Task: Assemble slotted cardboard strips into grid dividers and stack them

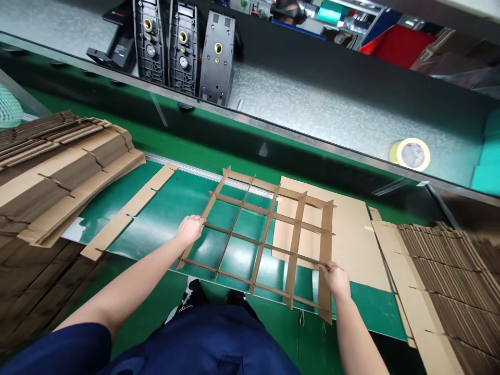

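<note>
A cardboard divider grid (260, 242) of interlocked slotted strips stands in front of me over the green work surface (152, 229). My left hand (191, 229) is closed on its left outer strip. On the opposite side, my right hand (335, 278) pinches the grid at the right outer strip, near a crossing. Part of the grid's right half overlaps a flat cardboard sheet (359, 234). To the left of the grid a single slotted cardboard strip (130, 213) lies flat. The fingertips of both hands are partly hidden by the cardboard.
Stacks of slotted cardboard strips stand at the left (66, 177) and right (441, 281). Beyond a raised metal-edged rail, black plastic housings (216, 60) stand on a grey bench (297, 99). A roll of yellow tape (410, 154) lies farther right. A red bin (398, 47) is behind.
</note>
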Motion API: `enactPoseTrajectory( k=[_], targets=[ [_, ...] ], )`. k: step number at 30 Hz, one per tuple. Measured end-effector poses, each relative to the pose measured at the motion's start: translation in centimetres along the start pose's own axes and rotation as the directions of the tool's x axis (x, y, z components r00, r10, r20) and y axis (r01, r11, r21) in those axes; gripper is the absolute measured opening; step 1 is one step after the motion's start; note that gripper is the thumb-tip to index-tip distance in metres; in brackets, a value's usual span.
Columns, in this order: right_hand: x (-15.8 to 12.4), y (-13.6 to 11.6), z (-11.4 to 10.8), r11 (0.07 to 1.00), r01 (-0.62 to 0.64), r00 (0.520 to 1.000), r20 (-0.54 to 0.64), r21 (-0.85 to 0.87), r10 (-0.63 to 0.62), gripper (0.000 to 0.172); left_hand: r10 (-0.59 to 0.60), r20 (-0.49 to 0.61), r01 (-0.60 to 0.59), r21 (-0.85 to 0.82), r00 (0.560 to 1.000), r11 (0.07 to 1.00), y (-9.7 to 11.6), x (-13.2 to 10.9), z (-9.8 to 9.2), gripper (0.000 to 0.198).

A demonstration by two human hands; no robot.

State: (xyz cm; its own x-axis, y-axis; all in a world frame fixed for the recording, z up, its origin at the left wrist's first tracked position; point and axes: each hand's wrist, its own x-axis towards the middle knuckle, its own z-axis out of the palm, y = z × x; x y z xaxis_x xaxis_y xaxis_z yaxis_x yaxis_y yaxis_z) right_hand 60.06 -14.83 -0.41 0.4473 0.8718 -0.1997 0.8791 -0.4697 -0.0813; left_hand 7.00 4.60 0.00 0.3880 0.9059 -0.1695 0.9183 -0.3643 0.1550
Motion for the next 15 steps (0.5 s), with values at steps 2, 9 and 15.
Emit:
enactPoseTrajectory(
  k=[2,9,15],
  targets=[
    [-0.2,-0.6,-0.8,1.0,0.013,1.0,-0.017,0.001,-0.013,0.029,-0.002,-0.032,0.002,-0.011,1.0,1.0,-0.5,-0.6,-0.5,0.035],
    [-1.3,-5.3,-4.0,0.996,0.079,0.99,-0.123,0.049,-0.072,0.035,-0.006,-0.193,-0.001,-0.039,0.981,0.999,-4.8,-3.5,-2.9,0.032],
    [-3.9,-11.3,-6.3,0.99,0.123,0.978,-0.177,0.07,-0.109,0.04,-0.052,-0.33,0.009,-0.131,0.942,0.991,-11.6,-7.2,-5.1,0.029]
  ],
)
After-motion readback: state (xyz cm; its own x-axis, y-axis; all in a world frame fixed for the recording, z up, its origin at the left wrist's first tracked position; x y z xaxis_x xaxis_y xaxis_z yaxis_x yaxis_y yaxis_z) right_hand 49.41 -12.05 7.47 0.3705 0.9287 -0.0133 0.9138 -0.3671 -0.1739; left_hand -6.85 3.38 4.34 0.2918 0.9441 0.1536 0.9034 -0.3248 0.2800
